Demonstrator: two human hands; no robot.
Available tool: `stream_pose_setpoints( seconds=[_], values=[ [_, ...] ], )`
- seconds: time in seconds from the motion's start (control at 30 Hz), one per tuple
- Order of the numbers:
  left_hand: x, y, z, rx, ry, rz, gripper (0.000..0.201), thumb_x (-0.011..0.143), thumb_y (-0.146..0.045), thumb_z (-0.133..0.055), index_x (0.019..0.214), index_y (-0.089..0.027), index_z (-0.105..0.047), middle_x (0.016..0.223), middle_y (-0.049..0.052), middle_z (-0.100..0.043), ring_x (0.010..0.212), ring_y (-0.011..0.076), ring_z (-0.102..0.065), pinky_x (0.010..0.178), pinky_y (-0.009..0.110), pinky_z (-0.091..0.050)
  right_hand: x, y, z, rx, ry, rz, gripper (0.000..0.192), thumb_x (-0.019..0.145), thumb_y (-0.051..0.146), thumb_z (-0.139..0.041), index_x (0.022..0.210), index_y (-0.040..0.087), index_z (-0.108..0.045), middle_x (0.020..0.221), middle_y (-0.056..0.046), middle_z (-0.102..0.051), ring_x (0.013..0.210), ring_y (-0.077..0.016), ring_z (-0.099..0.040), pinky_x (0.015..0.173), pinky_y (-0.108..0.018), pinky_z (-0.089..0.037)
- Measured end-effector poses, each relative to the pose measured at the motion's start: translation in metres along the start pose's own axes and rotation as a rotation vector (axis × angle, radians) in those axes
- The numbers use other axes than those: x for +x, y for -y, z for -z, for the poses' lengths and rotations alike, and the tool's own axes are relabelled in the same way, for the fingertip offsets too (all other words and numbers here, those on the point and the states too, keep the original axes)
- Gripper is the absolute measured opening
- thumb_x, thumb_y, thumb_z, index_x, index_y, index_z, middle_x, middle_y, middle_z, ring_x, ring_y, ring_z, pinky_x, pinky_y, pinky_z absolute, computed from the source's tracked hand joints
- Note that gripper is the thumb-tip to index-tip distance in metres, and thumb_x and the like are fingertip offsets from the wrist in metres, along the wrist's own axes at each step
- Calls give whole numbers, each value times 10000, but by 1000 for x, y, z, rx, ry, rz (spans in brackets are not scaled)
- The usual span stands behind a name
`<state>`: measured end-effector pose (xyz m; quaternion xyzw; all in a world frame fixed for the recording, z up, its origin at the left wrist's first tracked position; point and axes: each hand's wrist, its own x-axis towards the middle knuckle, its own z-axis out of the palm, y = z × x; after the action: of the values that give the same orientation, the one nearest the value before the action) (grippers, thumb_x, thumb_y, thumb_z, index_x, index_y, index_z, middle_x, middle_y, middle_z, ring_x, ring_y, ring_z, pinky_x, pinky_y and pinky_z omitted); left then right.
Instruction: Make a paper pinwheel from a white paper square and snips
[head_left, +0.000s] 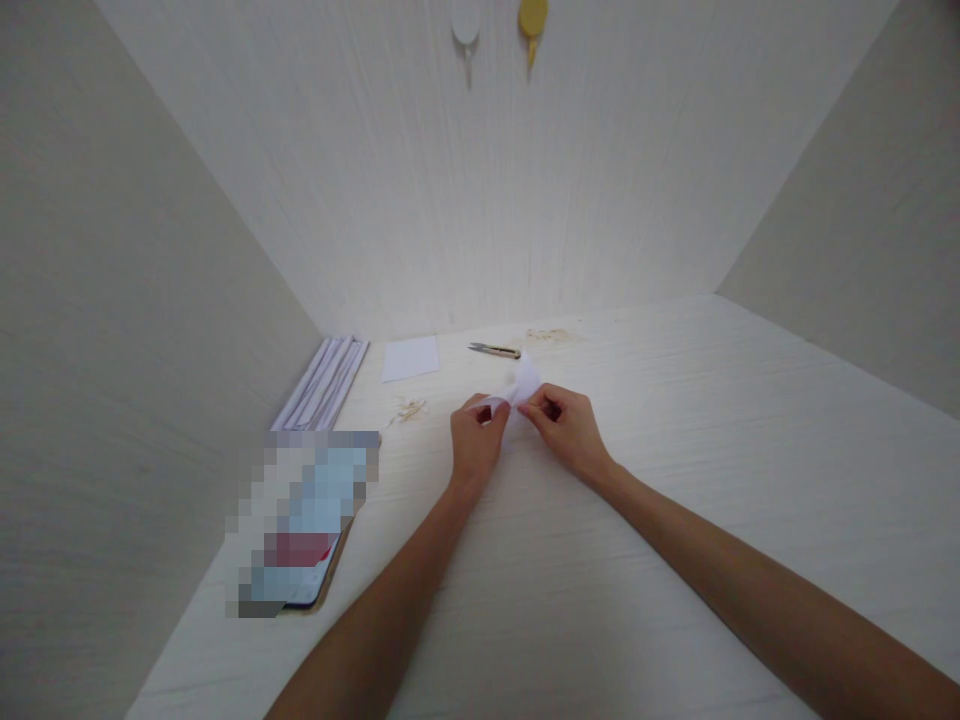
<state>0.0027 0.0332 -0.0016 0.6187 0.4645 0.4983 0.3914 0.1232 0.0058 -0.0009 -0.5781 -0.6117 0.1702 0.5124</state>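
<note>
Between my two hands is a small piece of thin white paper (pixel 528 378), bent and partly raised above the table. My left hand (pixel 477 438) pinches its left side between thumb and fingers. On the other side, my right hand (pixel 564 424) pinches the paper near its lower right part, the fingertips of both hands almost meeting. Just behind the paper lies a pair of thread snips (pixel 495 350), blades pointing left. A flat white paper sheet (pixel 411 358) rests farther back to the left.
Folded white papers (pixel 322 382) are stacked along the left wall. A phone (pixel 319 520), partly pixelated, lies in front of them. Small pale scraps (pixel 409 410) sit left of my hands, and more scraps (pixel 551 335) near the back wall. Two hooks (pixel 533 20) hang above.
</note>
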Motion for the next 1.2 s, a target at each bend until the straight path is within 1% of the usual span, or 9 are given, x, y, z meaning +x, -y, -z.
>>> stream_pose_setpoints(
  seconds=[0.13, 0.23, 0.43, 0.57, 0.77, 0.83, 0.97, 1.07, 1.2],
  values=[
    [1, 3, -1, 11, -32, 22, 143, 645, -228, -548, 554, -141, -614, 578, -15, -542, 556, 98, -479, 534, 217, -369, 1, 2, 0, -12, -7, -28, 229, 700, 271, -525, 506, 163, -472, 446, 39, -416, 442, -84, -355, 448, -214, -276],
    [1, 5, -2, -10, -34, 47, 145, 644, -242, -547, 574, -140, -623, 593, -11, -551, 555, 96, -471, 532, 218, -366, 2, 3, 0, -36, -13, -45, 262, 713, 290, -510, 487, 162, -477, 431, 39, -413, 434, -84, -357, 449, -218, -271],
    [1, 8, -4, -66, -33, 71, 154, 627, -267, -555, 586, -138, -629, 609, 3, -569, 564, 105, -482, 520, 220, -366, 4, -1, 1, -25, 31, -134, 383, 730, 402, -487, 432, 162, -464, 377, 41, -381, 393, -83, -341, 429, -225, -250],
    [1, 9, -4, -83, -34, 81, 158, 619, -275, -557, 590, -135, -624, 603, 7, -570, 552, 107, -472, 504, 220, -356, 3, 0, 1, -22, 39, -94, 381, 732, 385, -485, 426, 161, -450, 386, 41, -373, 402, -81, -339, 431, -223, -248],
    [0, 5, -3, -32, -32, 102, 170, 622, -277, -556, 534, -136, -591, 531, -18, -514, 518, 97, -431, 470, 214, -318, 1, 0, 1, 20, 14, -26, 253, 697, 320, -533, 510, 150, -515, 446, 34, -418, 438, -83, -357, 436, -214, -268],
    [-1, 2, -2, -8, -29, 102, 191, 626, -283, -554, 506, -137, -569, 506, -28, -484, 497, 91, -412, 461, 213, -305, 1, 0, 1, 18, 28, -29, 264, 711, 326, -513, 514, 149, -521, 442, 30, -425, 435, -87, -366, 434, -215, -271],
    [-5, -6, -2, 82, 3, 94, 286, 633, -287, -556, 396, -148, -476, 419, -51, -364, 444, 78, -348, 457, 220, -284, 2, 1, 0, -53, 62, -13, 345, 748, 346, -450, 464, 153, -492, 407, 34, -387, 422, -86, -356, 436, -221, -257],
    [-6, -11, -2, 93, 3, 79, 295, 638, -262, -554, 382, -154, -455, 414, -52, -355, 449, 82, -361, 477, 223, -301, 4, 1, 0, -81, 62, -25, 346, 731, 341, -457, 439, 155, -471, 398, 37, -363, 422, -84, -339, 439, -223, -246],
    [-6, -13, -1, 92, -12, 90, 303, 641, -262, -555, 381, -156, -443, 419, -52, -358, 451, 82, -368, 487, 225, -316, 5, -2, 1, -44, 54, -75, 320, 704, 341, -481, 444, 153, -473, 409, 35, -376, 430, -85, -338, 441, -224, -247]
  ],
)
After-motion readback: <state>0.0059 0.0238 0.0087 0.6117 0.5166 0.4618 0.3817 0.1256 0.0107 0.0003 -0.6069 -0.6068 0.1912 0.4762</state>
